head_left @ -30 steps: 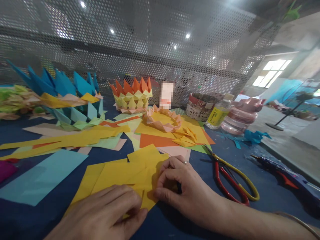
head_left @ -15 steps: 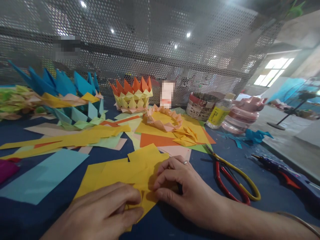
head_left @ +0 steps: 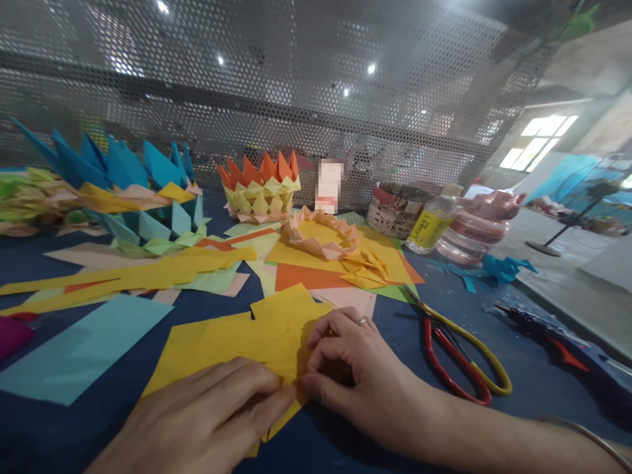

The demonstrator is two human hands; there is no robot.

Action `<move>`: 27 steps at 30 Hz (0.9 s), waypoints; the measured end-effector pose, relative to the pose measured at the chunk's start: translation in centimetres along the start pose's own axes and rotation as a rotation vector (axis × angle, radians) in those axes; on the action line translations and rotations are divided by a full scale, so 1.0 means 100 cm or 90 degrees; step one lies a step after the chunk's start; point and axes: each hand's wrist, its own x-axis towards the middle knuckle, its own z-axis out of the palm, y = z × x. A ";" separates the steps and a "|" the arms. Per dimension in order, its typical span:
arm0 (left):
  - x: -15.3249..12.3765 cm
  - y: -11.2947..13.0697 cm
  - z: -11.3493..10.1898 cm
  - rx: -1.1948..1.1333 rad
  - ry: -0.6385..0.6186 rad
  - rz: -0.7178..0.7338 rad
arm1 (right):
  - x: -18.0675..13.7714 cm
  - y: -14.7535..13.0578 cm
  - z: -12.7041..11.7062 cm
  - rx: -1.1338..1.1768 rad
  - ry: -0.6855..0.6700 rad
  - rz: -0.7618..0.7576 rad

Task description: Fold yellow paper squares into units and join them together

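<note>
Yellow paper sheets [head_left: 222,339] lie overlapped on the dark blue table in front of me. My left hand [head_left: 212,408] rests over their lower part, with thumb and fingertips pinched together on a piece of the yellow paper. Close beside it, my right hand [head_left: 360,375] has its curled fingers and thumb at the paper's right edge, closed on it. The fingertips of both hands nearly meet. Just what folds they hold is hidden by the fingers. A ring shows on my right hand.
Long-nose pliers [head_left: 459,349] and a glue gun [head_left: 567,349] lie to the right. Behind stand a pink folded-paper ring [head_left: 323,247], an orange-and-yellow paper piece [head_left: 259,187], a blue spiky one [head_left: 138,191], a labelled bottle [head_left: 434,220] and a pink jug [head_left: 481,227]. Light-blue paper [head_left: 89,349] lies left.
My left hand has moved slightly right, toward my right hand, and its thumb and fingers have closed together at the paper. My right hand stays almost in place.
</note>
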 end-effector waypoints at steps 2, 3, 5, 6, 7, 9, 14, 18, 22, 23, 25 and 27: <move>0.003 0.001 0.001 0.023 -0.035 -0.019 | 0.000 0.000 0.001 -0.005 -0.001 0.009; 0.005 0.002 0.001 0.036 -0.046 -0.022 | 0.000 0.000 0.001 -0.005 -0.001 0.011; 0.008 0.005 0.002 0.061 -0.044 -0.030 | -0.001 -0.001 0.002 -0.010 0.002 0.011; 0.010 0.006 0.002 0.070 -0.040 -0.034 | -0.001 -0.001 0.002 -0.014 0.004 0.008; 0.011 0.007 0.003 0.075 -0.036 -0.038 | -0.002 -0.001 0.002 -0.022 0.009 0.005; 0.013 0.008 0.004 0.083 -0.031 -0.049 | -0.002 -0.002 0.003 -0.044 0.020 0.005; 0.014 0.011 0.005 0.013 -0.029 -0.113 | -0.002 -0.002 0.004 -0.069 0.027 0.021; 0.008 0.011 0.009 -0.041 -0.048 -0.145 | -0.002 -0.002 0.000 -0.058 0.015 0.024; 0.005 0.012 0.009 -0.072 -0.039 -0.140 | -0.002 0.003 -0.002 -0.061 0.003 0.007; 0.005 0.013 0.008 -0.083 -0.030 -0.141 | -0.002 0.006 -0.003 -0.057 0.008 -0.009; 0.005 0.013 0.004 -0.110 -0.024 -0.134 | -0.002 0.013 -0.003 -0.035 0.029 -0.032; 0.006 0.012 0.001 -0.125 -0.033 -0.111 | -0.001 0.019 -0.003 -0.002 0.056 -0.042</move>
